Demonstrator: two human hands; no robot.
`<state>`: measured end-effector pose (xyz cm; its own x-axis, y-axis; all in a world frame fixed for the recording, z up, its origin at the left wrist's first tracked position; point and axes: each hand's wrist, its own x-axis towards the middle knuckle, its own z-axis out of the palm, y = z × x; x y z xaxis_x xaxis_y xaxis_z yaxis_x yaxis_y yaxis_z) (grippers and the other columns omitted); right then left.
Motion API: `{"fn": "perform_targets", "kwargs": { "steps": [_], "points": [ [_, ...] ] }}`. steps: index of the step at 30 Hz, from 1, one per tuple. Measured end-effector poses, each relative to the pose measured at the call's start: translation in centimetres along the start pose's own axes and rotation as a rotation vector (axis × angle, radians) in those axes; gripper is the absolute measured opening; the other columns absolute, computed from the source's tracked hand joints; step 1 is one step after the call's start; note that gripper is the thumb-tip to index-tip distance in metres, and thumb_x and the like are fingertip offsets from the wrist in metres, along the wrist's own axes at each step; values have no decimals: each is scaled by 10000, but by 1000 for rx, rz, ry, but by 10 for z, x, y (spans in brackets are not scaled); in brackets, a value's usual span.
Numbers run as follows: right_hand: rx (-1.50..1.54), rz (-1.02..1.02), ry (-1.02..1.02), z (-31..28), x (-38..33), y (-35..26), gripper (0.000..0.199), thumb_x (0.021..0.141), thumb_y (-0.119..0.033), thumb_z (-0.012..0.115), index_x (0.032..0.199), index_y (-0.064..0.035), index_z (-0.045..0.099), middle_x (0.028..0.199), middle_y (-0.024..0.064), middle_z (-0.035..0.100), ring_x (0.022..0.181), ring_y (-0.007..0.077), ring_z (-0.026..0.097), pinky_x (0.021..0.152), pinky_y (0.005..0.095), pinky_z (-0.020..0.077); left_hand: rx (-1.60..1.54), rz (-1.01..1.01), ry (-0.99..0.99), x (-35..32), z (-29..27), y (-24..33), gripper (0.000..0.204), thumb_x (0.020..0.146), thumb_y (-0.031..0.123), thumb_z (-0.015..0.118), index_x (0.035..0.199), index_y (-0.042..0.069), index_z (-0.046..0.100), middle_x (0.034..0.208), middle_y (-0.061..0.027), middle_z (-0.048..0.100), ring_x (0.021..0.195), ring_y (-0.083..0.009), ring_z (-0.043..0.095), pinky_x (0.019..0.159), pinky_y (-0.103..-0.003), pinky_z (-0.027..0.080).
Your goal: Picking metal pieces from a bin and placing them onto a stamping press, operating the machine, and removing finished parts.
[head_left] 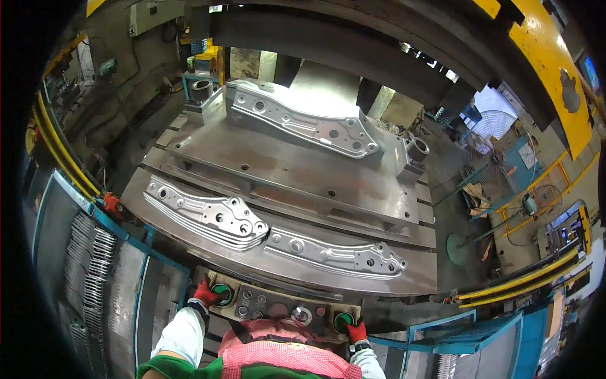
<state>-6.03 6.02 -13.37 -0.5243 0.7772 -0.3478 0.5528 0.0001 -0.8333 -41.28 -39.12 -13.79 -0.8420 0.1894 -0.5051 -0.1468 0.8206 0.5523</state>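
Note:
Both my hands wear red gloves and rest at the two ends of a control box (278, 308) in front of my body. My left hand (206, 294) lies beside a green push button (222, 294), its fingers apart and nothing held. At the other end my right hand (357, 332) touches the edge of a second green push button (343, 322), partly stretched out. Beyond the box, a stack of stamped metal brackets (211, 218) lies on the press bed's front ledge. Right of it are more stamped brackets (334, 254). Another bracket (306, 125) sits on the die (284, 170).
Dark press ram (284, 38) hangs over the die, with guide bushings (417, 148) at the die's corners. Blue racks (161, 303) with piled metal parts flank me. A yellow rail (517, 281) runs at the right, near a standing fan (495, 164).

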Motion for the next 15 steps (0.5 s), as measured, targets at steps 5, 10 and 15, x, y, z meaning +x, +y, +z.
{"fn": "perform_targets", "kwargs": {
  "steps": [5,10,15],
  "points": [
    [-222,114,59,5,-2,-5,1000,552,-310,814,1335,38,297,1254,245,480,1165,337,478,952,370,408,-38,-18,37,-2,-2,1,1428,357,499,872,1422,40,39,1391,-263,280,1299,-351,288,1048,-360,305],
    [-140,126,47,4,1,7,1036,528,-367,813,1343,22,304,1263,250,470,1177,328,469,964,370,397,-50,-27,-32,0,-6,1,1450,342,517,868,1424,49,25,1404,-263,255,1316,-345,261,1059,-364,289],
    [-191,142,53,4,10,27,1056,513,-412,811,1345,14,318,1282,241,456,1199,320,449,985,366,376,-65,-23,-38,8,1,-8,1464,335,529,868,1424,46,16,1421,-264,217,1333,-338,228,1063,-360,281]
  ]
}}
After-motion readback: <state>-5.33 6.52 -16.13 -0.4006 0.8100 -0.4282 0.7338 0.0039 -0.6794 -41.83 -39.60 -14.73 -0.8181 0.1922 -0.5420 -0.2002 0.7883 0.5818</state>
